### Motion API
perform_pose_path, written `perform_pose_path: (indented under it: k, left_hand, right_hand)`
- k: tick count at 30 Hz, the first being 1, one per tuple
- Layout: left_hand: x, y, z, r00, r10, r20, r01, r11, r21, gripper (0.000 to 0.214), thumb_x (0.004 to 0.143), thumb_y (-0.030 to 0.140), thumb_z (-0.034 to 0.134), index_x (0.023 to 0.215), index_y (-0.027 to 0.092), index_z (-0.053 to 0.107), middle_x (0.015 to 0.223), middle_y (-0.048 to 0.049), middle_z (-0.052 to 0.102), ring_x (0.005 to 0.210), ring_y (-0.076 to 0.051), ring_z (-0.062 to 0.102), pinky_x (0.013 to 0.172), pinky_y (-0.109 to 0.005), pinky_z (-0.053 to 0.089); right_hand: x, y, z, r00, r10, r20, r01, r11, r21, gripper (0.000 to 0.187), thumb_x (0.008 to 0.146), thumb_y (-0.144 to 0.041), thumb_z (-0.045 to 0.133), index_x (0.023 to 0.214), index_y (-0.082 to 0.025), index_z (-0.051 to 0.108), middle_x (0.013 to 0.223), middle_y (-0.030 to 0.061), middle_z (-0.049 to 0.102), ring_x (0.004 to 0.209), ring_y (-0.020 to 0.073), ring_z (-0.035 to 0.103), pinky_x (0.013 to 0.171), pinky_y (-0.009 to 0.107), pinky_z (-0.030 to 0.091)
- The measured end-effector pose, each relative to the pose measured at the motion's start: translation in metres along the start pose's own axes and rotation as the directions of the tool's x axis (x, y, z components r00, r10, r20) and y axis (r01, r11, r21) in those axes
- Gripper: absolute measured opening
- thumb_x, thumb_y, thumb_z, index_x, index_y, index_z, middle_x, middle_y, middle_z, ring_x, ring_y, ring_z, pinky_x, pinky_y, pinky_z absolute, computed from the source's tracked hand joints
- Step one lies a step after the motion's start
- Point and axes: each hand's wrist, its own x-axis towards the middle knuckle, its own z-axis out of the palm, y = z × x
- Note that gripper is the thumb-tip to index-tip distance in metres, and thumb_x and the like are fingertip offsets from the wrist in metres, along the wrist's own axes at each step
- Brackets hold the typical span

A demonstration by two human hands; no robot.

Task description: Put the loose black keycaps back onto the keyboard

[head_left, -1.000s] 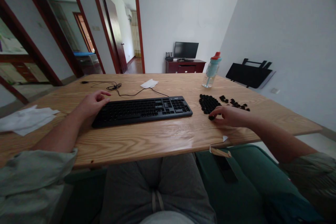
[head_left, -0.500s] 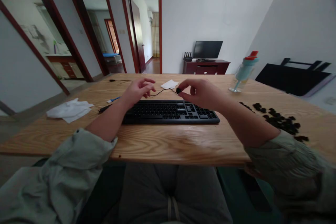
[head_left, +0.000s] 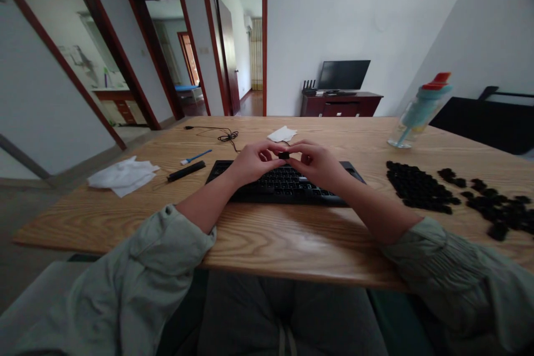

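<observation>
Between the fingertips of both hands is a small black keycap point(head_left: 283, 155), held just above the keyboard. My left hand point(head_left: 256, 161) pinches it from the left, and my right hand point(head_left: 312, 160) pinches it from the other side. Beneath them lies the black keyboard point(head_left: 283, 193), its middle and upper parts partly covered by the hands. Some of its positions look bare of caps. To the right, many loose black keycaps point(head_left: 417, 186) lie in a dense patch, with a looser scatter point(head_left: 498, 208) beyond it.
Left of the keyboard are a blue brush point(head_left: 196, 157), a dark stick-like tool point(head_left: 186, 171) and a crumpled white cloth point(head_left: 124, 174). Behind it lie a coiled cable point(head_left: 227, 135) and a white tissue point(head_left: 282, 133). A water bottle point(head_left: 419, 111) stands at the back right.
My left hand has moved right and closed on the keycap that my right hand was holding alone. The view has turned slightly left and shows more of the loose keycaps.
</observation>
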Motion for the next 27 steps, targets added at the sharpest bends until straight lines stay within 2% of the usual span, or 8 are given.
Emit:
perform_pose_path:
  k: [3,6,11,14,18,20,23,27]
  left_hand:
    - [-0.004,0.000,-0.002,0.997,0.081,-0.009,-0.078,0.984,0.157,0.021,0.082,0.029,0.073,0.099,0.018,0.075,0.078,-0.0004,0.066,0.064,-0.009,0.055,0.058,-0.021,0.043]
    - [-0.005,0.002,0.000,0.993,0.120,0.003,-0.116,0.957,0.267,0.016,0.080,0.024,0.072,0.094,0.017,0.073,0.081,-0.0007,0.067,0.066,-0.009,0.055,0.060,-0.022,0.043]
    - [-0.005,0.005,-0.008,0.997,0.064,0.035,-0.072,0.947,0.312,0.018,0.080,0.027,0.072,0.095,0.017,0.072,0.079,-0.0007,0.067,0.068,-0.011,0.059,0.062,-0.023,0.045]
    - [-0.003,-0.002,-0.032,0.999,-0.048,-0.005,0.047,0.940,0.338,0.024,0.079,0.033,0.073,0.096,0.016,0.072,0.073,-0.0005,0.065,0.064,-0.012,0.057,0.059,-0.023,0.044]
    - [-0.008,-0.024,-0.086,0.976,-0.138,-0.171,0.193,0.912,0.363,0.033,0.075,0.035,0.075,0.102,0.016,0.071,0.078,-0.0024,0.067,0.064,-0.012,0.055,0.058,-0.024,0.043]
    - [-0.017,-0.037,-0.113,0.954,-0.211,-0.212,0.279,0.881,0.382,0.034,0.074,0.034,0.076,0.102,0.016,0.071,0.082,-0.0038,0.069,0.066,-0.012,0.055,0.060,-0.024,0.044]
    - [-0.032,-0.053,-0.141,0.914,-0.380,-0.143,0.403,0.810,0.427,0.033,0.071,0.036,0.078,0.096,0.015,0.073,0.079,-0.0040,0.069,0.065,-0.014,0.056,0.060,-0.026,0.043]
    - [-0.044,-0.060,-0.153,0.863,-0.501,-0.063,0.461,0.731,0.503,0.035,0.069,0.039,0.077,0.095,0.016,0.077,0.074,-0.0030,0.069,0.064,-0.016,0.057,0.059,-0.027,0.042]
  right_hand:
    - [-0.003,-0.002,0.002,1.000,0.016,0.018,-0.016,0.999,-0.029,0.020,0.089,-0.029,0.062,0.104,-0.021,0.075,0.095,0.0061,0.069,0.061,0.0112,0.052,0.059,0.027,0.043]
    - [-0.007,-0.002,0.001,0.999,0.022,0.033,-0.020,0.998,-0.054,0.020,0.090,-0.028,0.061,0.102,-0.021,0.075,0.094,0.0064,0.069,0.064,0.0126,0.055,0.061,0.028,0.044]
    - [-0.009,0.004,-0.006,0.997,0.038,0.067,-0.023,0.977,-0.211,0.025,0.091,-0.031,0.059,0.107,-0.019,0.074,0.095,0.0085,0.070,0.071,0.0158,0.060,0.068,0.030,0.047]
    - [-0.011,0.010,-0.011,0.991,0.079,0.111,-0.043,0.953,-0.300,0.029,0.092,-0.032,0.057,0.112,-0.018,0.073,0.099,0.0097,0.072,0.073,0.0173,0.062,0.071,0.032,0.047]
    - [-0.013,0.014,-0.016,0.979,0.118,0.165,-0.055,0.937,-0.345,0.028,0.091,-0.031,0.056,0.109,-0.019,0.073,0.100,0.0096,0.073,0.077,0.0190,0.065,0.072,0.032,0.048]
    - [-0.014,0.014,-0.017,0.972,0.131,0.197,-0.055,0.935,-0.352,0.026,0.090,-0.030,0.056,0.107,-0.020,0.074,0.096,0.0090,0.073,0.079,0.0204,0.066,0.073,0.032,0.048]
    - [-0.015,0.012,-0.016,0.956,0.165,0.244,-0.070,0.932,-0.356,0.026,0.090,-0.031,0.056,0.105,-0.020,0.074,0.090,0.0083,0.074,0.078,0.0212,0.066,0.071,0.033,0.048]
    - [-0.015,0.010,-0.014,0.940,0.198,0.276,-0.088,0.927,-0.365,0.028,0.090,-0.031,0.054,0.106,-0.020,0.074,0.088,0.0076,0.075,0.072,0.0195,0.065,0.068,0.031,0.047]
